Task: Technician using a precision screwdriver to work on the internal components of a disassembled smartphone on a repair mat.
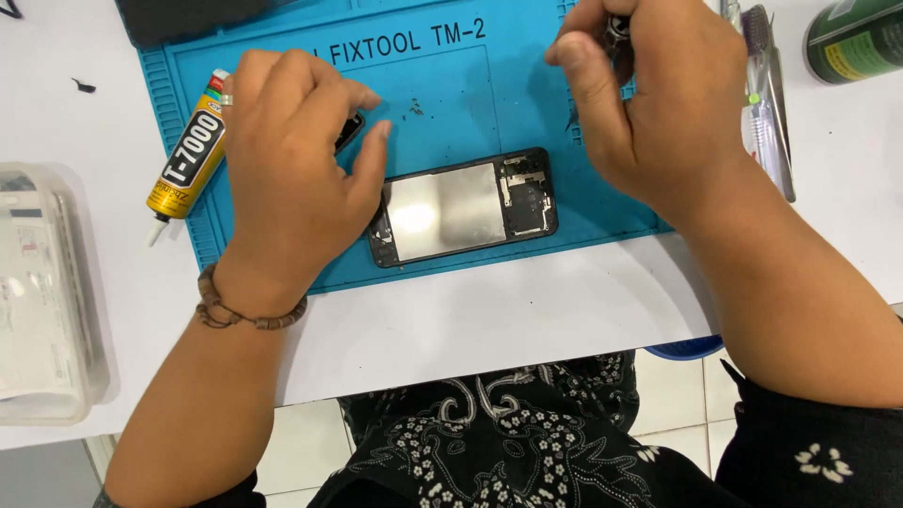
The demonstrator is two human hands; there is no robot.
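An opened phone frame with a shiny metal plate lies on a blue repair mat. My left hand hovers over the phone's left end, fingers curled around a small black part that shows just past the knuckles. My right hand is raised above the mat's right side, its fingers pinched on a small dark tool or part near the top edge; what it is stays unclear. A beaded bracelet circles my left wrist.
A yellow glue tube lies at the mat's left edge. Tweezers and thin tools rest right of the mat, near a green can. A clear plastic box sits far left on the white table.
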